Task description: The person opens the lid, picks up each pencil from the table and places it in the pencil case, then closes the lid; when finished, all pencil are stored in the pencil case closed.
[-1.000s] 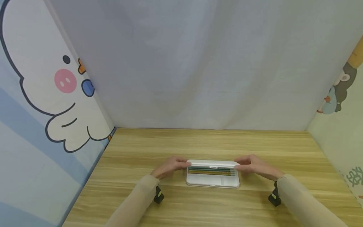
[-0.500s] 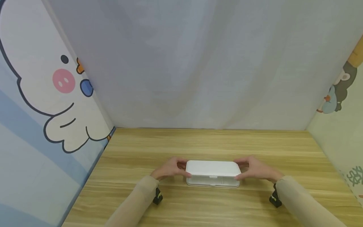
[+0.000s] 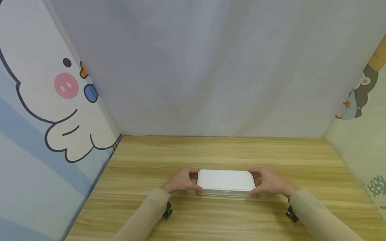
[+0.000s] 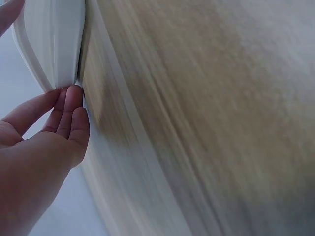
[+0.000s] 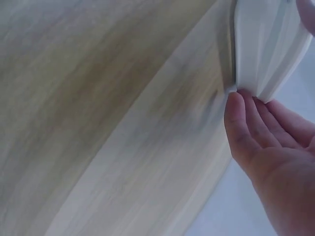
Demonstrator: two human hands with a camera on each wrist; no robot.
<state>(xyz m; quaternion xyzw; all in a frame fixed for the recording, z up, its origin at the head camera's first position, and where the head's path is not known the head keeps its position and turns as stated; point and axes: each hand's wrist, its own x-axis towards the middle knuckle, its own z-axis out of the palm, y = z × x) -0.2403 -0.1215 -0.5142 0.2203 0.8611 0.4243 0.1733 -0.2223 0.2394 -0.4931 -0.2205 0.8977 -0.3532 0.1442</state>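
A white pencil case [image 3: 226,180] lies on the wooden table in the head view, its lid down over the base with a thin gap along the front edge. My left hand [image 3: 181,180] grips its left end, thumb at the front corner and fingers at the back. At the opposite end, my right hand [image 3: 270,181] holds it the same way. The left wrist view has the fingertips [image 4: 73,96] against the end of the case [image 4: 54,44]. Fingertips [image 5: 236,101] touch the other end in the right wrist view. The case's contents are hidden under the lid.
The wood-grain table [image 3: 144,157] reaches back to a pale grey curtain [image 3: 211,83]. A cartoon-printed panel [image 3: 39,140] stands along the left side and another printed panel [image 3: 359,144] along the right. Each wrist wears a small black device [image 3: 168,210].
The pencil case's raised lid has swung forward and down, covering the pencils seen earlier inside. Both thumbs have come down to the front corners with it.
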